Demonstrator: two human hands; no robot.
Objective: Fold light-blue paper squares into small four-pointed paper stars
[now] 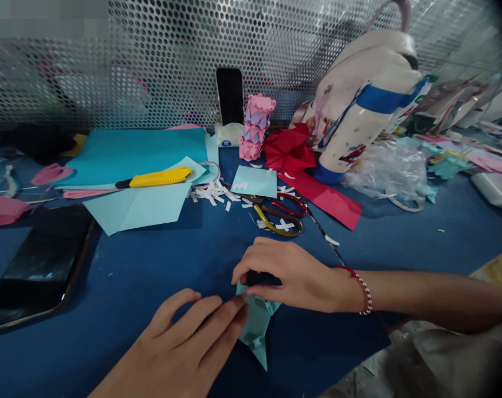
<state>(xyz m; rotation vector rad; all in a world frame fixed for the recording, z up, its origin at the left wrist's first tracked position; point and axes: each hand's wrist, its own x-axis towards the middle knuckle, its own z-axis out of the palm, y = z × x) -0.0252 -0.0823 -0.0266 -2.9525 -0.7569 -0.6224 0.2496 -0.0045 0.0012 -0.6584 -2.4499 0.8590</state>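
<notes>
A folded light-teal paper piece (257, 323) with pointed corners lies on the blue table in front of me. My left hand (188, 337) rests beside it with fingers stretched out, their tips pressing on its left edge. Curled over the far edge is my right hand (292, 276), its thumb and fingers closing on the paper near the upper corner. A red-and-white beaded bracelet (365, 293) circles the right wrist. Part of the paper is hidden beneath both hands.
Beyond my hands lie scissors (282, 218), white paper scraps (212, 190), teal sheets (143, 152) and a yellow cutter (162, 177). A phone (39, 262) lies left; another phone (230, 97) stands behind. A bottle (362, 127) leans near a bag (359, 55) at right.
</notes>
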